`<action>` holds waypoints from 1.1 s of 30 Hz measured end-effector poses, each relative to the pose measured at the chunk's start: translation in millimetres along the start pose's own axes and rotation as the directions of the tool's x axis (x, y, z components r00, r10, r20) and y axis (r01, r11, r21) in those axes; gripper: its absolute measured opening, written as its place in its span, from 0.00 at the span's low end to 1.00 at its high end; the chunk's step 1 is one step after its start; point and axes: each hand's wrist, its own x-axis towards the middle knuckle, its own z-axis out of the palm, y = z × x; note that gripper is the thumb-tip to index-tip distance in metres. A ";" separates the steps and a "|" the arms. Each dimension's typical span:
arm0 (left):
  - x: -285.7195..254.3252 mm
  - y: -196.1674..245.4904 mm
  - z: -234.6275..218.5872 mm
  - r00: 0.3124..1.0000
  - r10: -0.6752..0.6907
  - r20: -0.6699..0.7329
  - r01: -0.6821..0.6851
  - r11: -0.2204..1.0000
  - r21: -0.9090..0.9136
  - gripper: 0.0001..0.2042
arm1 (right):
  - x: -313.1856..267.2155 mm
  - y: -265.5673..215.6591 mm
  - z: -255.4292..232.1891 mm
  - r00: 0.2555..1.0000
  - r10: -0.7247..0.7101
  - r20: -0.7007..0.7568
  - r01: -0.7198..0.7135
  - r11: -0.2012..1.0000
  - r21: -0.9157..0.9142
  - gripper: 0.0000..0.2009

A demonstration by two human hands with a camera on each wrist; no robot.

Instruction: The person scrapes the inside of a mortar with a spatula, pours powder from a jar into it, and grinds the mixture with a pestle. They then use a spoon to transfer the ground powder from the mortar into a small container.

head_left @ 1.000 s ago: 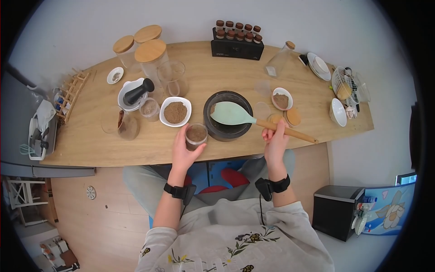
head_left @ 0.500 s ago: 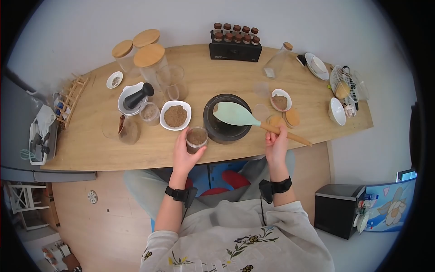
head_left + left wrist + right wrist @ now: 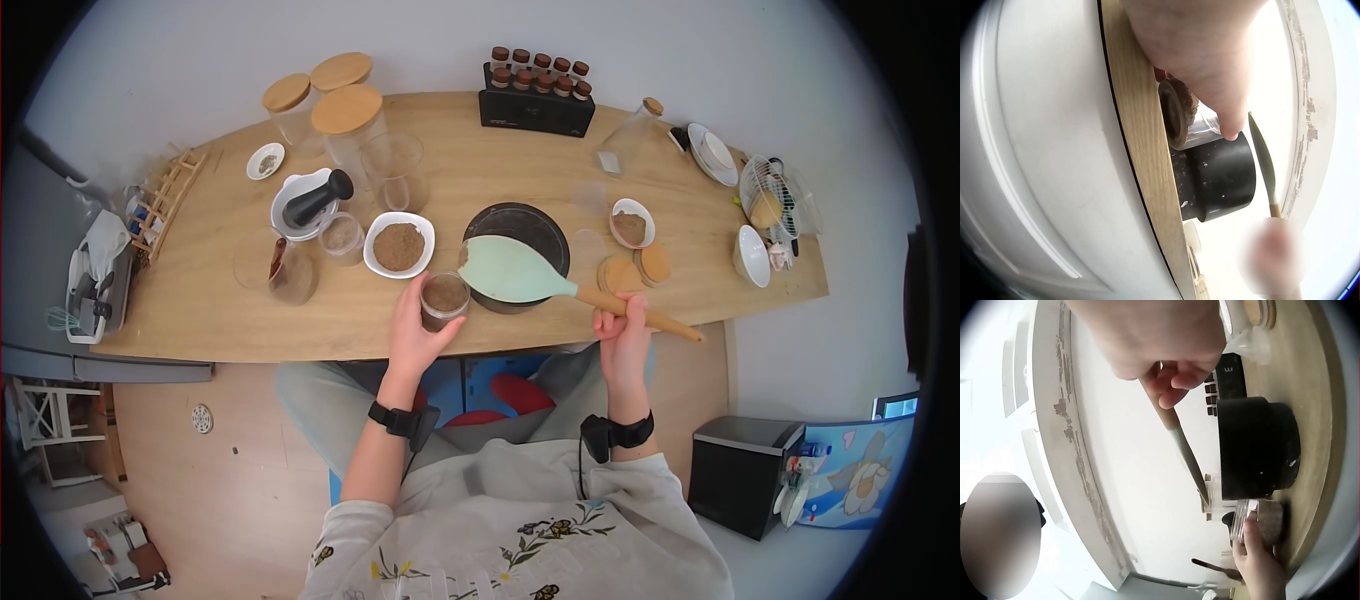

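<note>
My left hand holds a clear jar with brown powder inside, fingers and thumb curled around its sides. In the left wrist view the jar stands near the table edge, beside a black round pot. My right hand grips the wooden handle of a spatula with a pale green head. The head hangs above the black pot, covering part of its opening, with brown residue on its tip. That tip is near the jar's rim. In the right wrist view the spatula slants down above the pot.
Left of the pot are a white bowl of brown powder, a mortar with a black pestle and lidded jars. To the right lie a small powder bowl and wooden lids. A spice rack stands behind.
The spatula head has moved toward me and left, closer to the jar. My left hand keeps its hold on the jar beside the pot. The head view has shifted slightly.
</note>
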 end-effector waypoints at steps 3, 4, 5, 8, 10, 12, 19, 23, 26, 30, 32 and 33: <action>0.3 1.6 -0.2 1.000 0.002 -0.001 -0.002 1.000 0.009 0.35 | -6.1 -3.4 3.9 0.987 -0.060 0.147 0.079 0.989 -0.126 0.09; 0.4 2.5 -0.5 1.000 0.001 -0.001 -0.001 1.000 0.013 0.35 | -6.9 -2.4 3.5 0.981 -0.080 0.177 0.110 0.980 -0.164 0.09; 0.6 3.0 -0.4 1.000 0.002 -0.003 -0.002 1.000 0.004 0.35 | -7.8 -1.8 3.3 0.973 -0.099 0.208 0.141 0.969 -0.201 0.09; 1.1 4.8 -0.5 1.000 0.002 -0.004 -0.002 1.000 -0.012 0.35 | -11.0 -3.0 3.8 0.956 -0.142 0.256 0.211 0.941 -0.266 0.08; 1.1 6.1 -1.2 1.000 -0.003 -0.001 0.003 1.000 -0.007 0.35 | -12.2 -4.3 4.3 0.960 -0.147 0.240 0.210 0.941 -0.266 0.09; 1.2 6.2 -1.0 1.000 -0.003 -0.004 0.003 1.000 -0.021 0.35 | -11.6 -4.8 3.5 0.964 -0.153 0.218 0.203 0.950 -0.235 0.09; 0.6 2.7 -0.2 1.000 -0.006 -0.008 0.005 1.000 -0.019 0.35 | 0.0 -10.2 10.1 0.966 -0.240 0.091 0.249 0.963 -0.100 0.10; 0.5 2.7 -0.5 1.000 -0.004 -0.005 0.004 1.000 -0.007 0.35 | 4.5 -5.5 13.4 0.959 -0.267 0.094 0.282 0.936 -0.210 0.09; 0.3 3.8 -1.6 1.000 -0.004 -0.003 0.004 1.000 0.013 0.35 | 6.2 -4.1 8.7 0.920 -0.313 0.237 0.383 0.850 -0.362 0.07; -0.5 3.0 -0.6 1.000 -0.029 0.001 0.029 0.999 -0.025 0.35 | 6.4 -13.8 20.6 0.800 -0.369 0.473 0.594 0.598 -0.538 0.09; -0.4 3.8 -0.4 0.999 -0.036 0.004 0.036 0.999 -0.030 0.35 | 6.7 -20.3 28.6 0.718 -0.370 0.589 0.692 0.470 -0.549 0.10; -0.5 3.4 -0.4 0.999 -0.033 0.003 0.033 0.999 -0.025 0.35 | 4.5 -22.4 30.7 0.716 -0.352 0.603 0.694 0.455 -0.558 0.11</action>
